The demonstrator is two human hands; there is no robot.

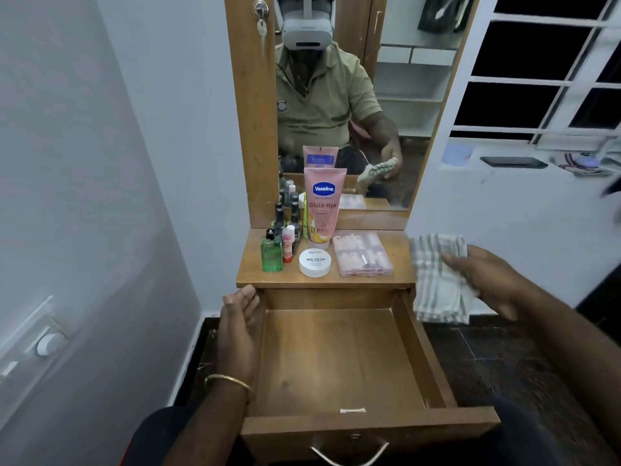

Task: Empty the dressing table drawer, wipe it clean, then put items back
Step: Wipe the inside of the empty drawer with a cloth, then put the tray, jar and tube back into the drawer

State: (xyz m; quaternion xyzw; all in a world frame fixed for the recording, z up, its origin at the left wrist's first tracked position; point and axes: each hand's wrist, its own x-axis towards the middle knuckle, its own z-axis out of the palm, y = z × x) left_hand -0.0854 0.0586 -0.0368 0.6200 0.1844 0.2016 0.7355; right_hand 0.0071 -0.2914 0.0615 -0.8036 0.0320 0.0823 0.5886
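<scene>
Drawer (pixel 339 358) pulled out, bare inside; bottles, tube, jar, box parked on tabletop (pixel 396 279) above; right hand (pixel 487 279) grips cloth (pixel 433 280) off right edge, ready to wipe; left hand (pixel 237 326) relaxed beside drawer's left wall

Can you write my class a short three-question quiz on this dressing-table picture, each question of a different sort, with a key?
1. True or false: the open drawer still holds bottles.
2. What does the right hand hold? A) striped cloth B) Vaseline tube C) nail polish remover tub
3. Fill in: the left hand is beside the drawer's ____ wall.

Key:
1. False; it looks empty, and the bottles stand on the tabletop.
2. A
3. left; its fingers are relaxed and hold nothing.
</scene>
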